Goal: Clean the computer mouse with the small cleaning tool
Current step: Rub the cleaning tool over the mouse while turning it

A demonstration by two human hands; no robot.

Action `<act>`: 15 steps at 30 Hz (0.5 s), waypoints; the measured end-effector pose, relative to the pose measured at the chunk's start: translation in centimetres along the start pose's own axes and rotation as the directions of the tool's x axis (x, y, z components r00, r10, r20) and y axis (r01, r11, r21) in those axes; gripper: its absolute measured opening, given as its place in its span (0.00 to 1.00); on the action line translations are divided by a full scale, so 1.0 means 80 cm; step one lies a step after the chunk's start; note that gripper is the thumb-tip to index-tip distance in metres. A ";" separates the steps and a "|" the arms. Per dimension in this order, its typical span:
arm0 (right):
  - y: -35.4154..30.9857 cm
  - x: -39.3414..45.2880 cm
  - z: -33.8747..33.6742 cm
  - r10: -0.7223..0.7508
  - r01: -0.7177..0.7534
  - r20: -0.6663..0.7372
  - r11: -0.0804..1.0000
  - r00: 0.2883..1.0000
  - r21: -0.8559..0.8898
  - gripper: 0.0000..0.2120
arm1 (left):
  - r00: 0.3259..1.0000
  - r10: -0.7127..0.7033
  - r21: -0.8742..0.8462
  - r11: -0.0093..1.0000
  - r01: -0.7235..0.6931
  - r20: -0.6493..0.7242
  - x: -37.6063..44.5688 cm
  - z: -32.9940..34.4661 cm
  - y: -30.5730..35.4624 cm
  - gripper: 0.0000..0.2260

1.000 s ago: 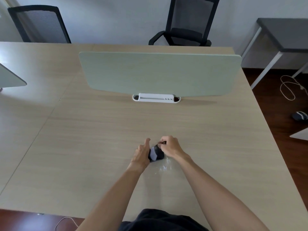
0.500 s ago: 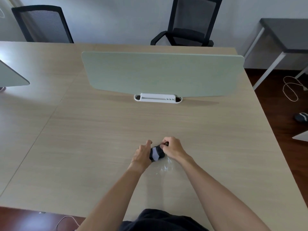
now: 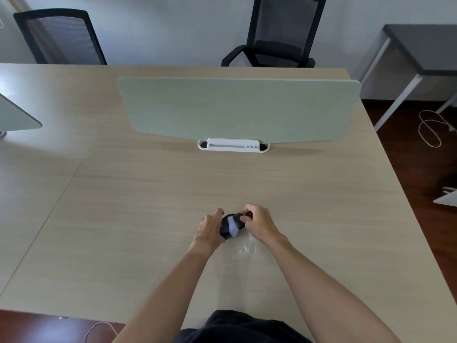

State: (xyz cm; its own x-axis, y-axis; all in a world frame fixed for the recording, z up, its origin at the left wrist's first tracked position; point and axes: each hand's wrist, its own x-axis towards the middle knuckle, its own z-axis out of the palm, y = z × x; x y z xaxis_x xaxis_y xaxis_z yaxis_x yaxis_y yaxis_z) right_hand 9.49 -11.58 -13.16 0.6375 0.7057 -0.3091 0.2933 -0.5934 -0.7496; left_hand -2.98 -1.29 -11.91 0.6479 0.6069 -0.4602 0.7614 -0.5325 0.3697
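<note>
A black computer mouse (image 3: 230,227) lies on the wooden desk (image 3: 148,219) in front of me, with a pale glare across its top. My left hand (image 3: 210,229) grips its left side. My right hand (image 3: 259,224) is closed over the mouse's far right end, pinching a small dark cleaning tool (image 3: 248,214) of which only a tip shows. Most of the tool is hidden by my fingers.
A crumpled clear plastic wrapper (image 3: 243,248) lies just behind the mouse near my right wrist. A pale green divider panel (image 3: 237,110) on a white base (image 3: 232,145) stands across the desk's far half. Two black chairs (image 3: 279,33) stand beyond. The desk's right edge is close.
Both hands stay on the mouse in the same spot. My right hand's fingers shift slightly over the mouse's far end.
</note>
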 end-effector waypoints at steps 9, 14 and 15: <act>-0.011 0.005 -0.004 -0.036 0.036 0.004 0.999 0.999 0.041 0.06 | 0.999 0.044 -0.034 0.998 -0.044 0.012 -0.005 0.005 -0.013 0.34; 0.001 0.007 0.013 -0.009 0.009 0.000 1.000 1.000 -0.003 0.04 | 0.996 0.072 0.098 0.992 -0.078 0.061 -0.006 0.003 -0.019 0.38; 0.005 0.007 0.013 0.002 -0.005 -0.040 0.998 0.999 -0.062 0.04 | 0.995 0.076 0.111 0.990 -0.084 0.071 -0.006 0.002 -0.020 0.37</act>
State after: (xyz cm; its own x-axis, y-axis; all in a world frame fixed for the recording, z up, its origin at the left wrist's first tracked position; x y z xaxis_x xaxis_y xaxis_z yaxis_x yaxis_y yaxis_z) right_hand 9.22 -11.02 -14.24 0.6663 0.6882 -0.2871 0.3338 -0.6196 -0.7104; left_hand -4.53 -0.83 -12.37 0.7012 0.5209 -0.4869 0.6972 -0.6437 0.3154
